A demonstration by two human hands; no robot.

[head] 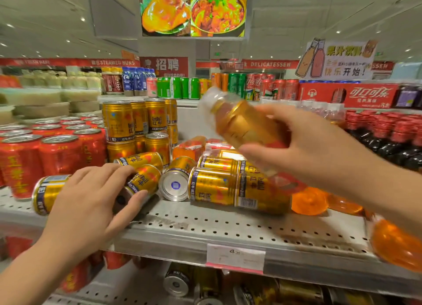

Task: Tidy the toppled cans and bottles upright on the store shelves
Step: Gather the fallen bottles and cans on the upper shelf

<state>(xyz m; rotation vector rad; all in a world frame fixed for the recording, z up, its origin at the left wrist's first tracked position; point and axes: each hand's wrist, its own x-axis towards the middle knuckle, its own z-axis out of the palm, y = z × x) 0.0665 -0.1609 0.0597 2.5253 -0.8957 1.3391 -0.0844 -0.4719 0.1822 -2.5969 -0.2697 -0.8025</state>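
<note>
The perforated grey shelf [228, 227] runs across the view at waist level. On its left stands a block of upright red cans [59, 154], and just beside them a two-tier stack of upright gold cans [123, 122]. In front of that stack, in the middle of the shelf, lies a heap of toppled gold cans [214, 186], most with their long axes running left to right and touching one another. To their right, orange bottles [309, 201] lie on their sides on the shelf, partly hidden behind the right forearm.

The right hand [308, 149] is raised above the heap, its fingers and thumb wrapped round the lower body of an amber bottle [242, 122]. The bottle is in the air and motion-blurred – its long axis slants from the palm at lower right up to the white cap at upper left.

The left hand [86, 199] is on one toppled can [143, 179] at the front left of the heap: fingers curled over its top, thumb against its lower side. That can lies flat, one end pointing toward the camera and to the left.

Next to it, one can shows its round base [174, 186] to the camera – a price tag [235, 256] is clipped to the shelf edge below.
</note>
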